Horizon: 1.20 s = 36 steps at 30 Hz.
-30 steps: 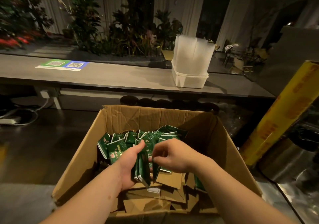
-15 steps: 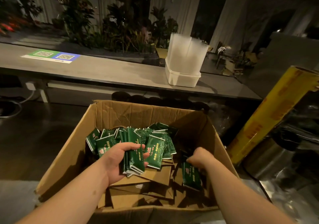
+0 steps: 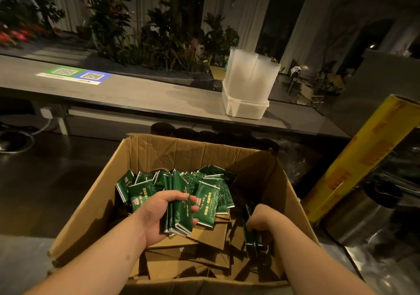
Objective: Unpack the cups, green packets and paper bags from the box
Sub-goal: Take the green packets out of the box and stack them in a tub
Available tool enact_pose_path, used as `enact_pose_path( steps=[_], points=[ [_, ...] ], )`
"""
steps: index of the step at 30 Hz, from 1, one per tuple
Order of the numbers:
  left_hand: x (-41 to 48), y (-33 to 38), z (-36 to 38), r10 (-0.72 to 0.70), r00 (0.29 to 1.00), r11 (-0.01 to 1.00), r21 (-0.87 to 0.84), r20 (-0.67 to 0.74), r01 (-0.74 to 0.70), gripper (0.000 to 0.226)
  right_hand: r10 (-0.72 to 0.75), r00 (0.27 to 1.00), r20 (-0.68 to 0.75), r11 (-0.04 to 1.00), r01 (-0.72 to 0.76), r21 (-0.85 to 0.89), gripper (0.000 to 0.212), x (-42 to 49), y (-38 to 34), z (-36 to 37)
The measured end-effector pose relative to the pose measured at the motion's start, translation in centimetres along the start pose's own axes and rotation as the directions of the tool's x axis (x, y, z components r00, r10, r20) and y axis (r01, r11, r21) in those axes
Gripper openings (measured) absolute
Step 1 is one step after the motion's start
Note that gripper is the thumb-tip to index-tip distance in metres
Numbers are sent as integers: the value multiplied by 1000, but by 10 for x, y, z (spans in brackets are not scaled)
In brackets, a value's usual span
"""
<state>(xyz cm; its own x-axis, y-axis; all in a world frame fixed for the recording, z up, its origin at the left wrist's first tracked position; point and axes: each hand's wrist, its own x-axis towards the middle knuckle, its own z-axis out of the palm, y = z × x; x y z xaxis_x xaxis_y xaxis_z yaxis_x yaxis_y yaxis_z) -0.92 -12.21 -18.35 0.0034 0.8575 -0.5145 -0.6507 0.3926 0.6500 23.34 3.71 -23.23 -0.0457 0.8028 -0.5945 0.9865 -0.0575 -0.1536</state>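
An open cardboard box [image 3: 145,156] stands in front of me. Inside lie many green packets [image 3: 210,201] heaped over flat brown paper bags [image 3: 179,265]. My left hand [image 3: 159,215] grips a bundle of several green packets [image 3: 179,213] above the heap. My right hand [image 3: 261,219] reaches down by the box's right wall, its fingers curled round a few more green packets [image 3: 247,229]. Translucent stacked cups [image 3: 250,76] stand in a white tub [image 3: 243,108] on the counter behind the box.
A long grey counter [image 3: 136,97] runs behind the box, with a green and blue QR-code sheet [image 3: 75,75] on it. A yellow roll of film [image 3: 354,156] leans at the right above a metal pot [image 3: 354,217]. Plants line the back.
My right hand left the bundle, moved to the box's right side and picked up more packets there. My left hand keeps its bundle and has risen a little.
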Motion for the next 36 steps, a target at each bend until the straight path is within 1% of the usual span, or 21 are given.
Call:
enact_pose_path(
  steps=[2,3,5,8,10,14,15,17,19,20,21,22,23,24,25,26,27,29,31,33,36],
  points=[
    [-2,0,1,-2,1000,1000,-15,-11,1,59,12,1000,-14,991,-10,131,18,-13,-3,-13],
    [-5,1,0,0,1000,1000,-20,-14,-1,59,-14,999,-47,981,23,195,16,-21,-8,-20],
    [-6,1,0,1,1000,1000,-19,-21,-2,58,-129,976,-177,960,167,224,11,-40,-20,-31],
    [-7,0,-4,15,999,1000,-2,-29,-15,59,-329,886,-326,878,414,238,11,-87,-59,-23],
    [-5,-1,-5,41,999,999,37,-32,-40,54,-422,822,-381,818,527,231,15,-119,-87,-8],
    [-4,-3,-4,134,990,983,130,-50,-127,41,-572,718,-397,743,658,121,14,-148,-123,25],
    [-3,-2,-5,147,988,980,141,-45,-139,41,-594,703,-391,722,680,129,16,-150,-126,29],
    [-3,-1,-8,145,988,980,146,-50,-136,45,-632,703,-327,679,705,205,23,-146,-123,30],
    [0,-2,-13,140,987,986,106,-85,-130,51,-668,717,-199,625,687,371,26,-139,-114,22],
    [0,-2,-14,124,987,990,87,-102,-115,54,-681,717,-152,595,662,455,23,-134,-107,16],
    [1,-3,-13,108,989,993,67,-105,-101,57,-672,723,-158,572,643,509,19,-126,-100,10],
    [0,-3,-10,93,991,995,42,-94,-90,58,-628,749,-210,579,631,516,16,-113,-92,3],
    [-1,-3,-8,86,993,996,11,-84,-86,57,-554,786,-276,626,612,483,15,-95,-81,-3],
    [0,-3,-6,96,992,995,-11,-82,-97,57,-455,828,-327,727,558,400,16,-74,-68,-9],
    [-1,-2,-5,107,990,994,-25,-92,-110,58,-356,864,-355,838,463,287,19,-55,-54,-13],
    [-2,-2,-3,115,988,992,-34,-103,-119,60,-265,894,-361,920,347,182,25,-36,-39,-12],
    [-3,-1,-2,118,987,991,-48,-112,-124,62,-190,922,-337,965,239,111,29,-22,-24,-10],
    [-6,-1,0,124,986,988,-74,-112,-133,66,-85,972,-221,995,93,28,31,-4,-3,2],
    [-7,-1,1,123,988,988,-84,-96,-131,65,-38,991,-127,999,35,-29,37,7,6,17],
    [-8,-1,1,113,991,990,-81,-75,-119,60,-9,993,-120,999,3,-51,35,16,10,26],
    [-8,-1,0,82,994,993,-82,-70,-87,59,27,981,-191,997,-41,-69,33,23,14,29]
  ],
)
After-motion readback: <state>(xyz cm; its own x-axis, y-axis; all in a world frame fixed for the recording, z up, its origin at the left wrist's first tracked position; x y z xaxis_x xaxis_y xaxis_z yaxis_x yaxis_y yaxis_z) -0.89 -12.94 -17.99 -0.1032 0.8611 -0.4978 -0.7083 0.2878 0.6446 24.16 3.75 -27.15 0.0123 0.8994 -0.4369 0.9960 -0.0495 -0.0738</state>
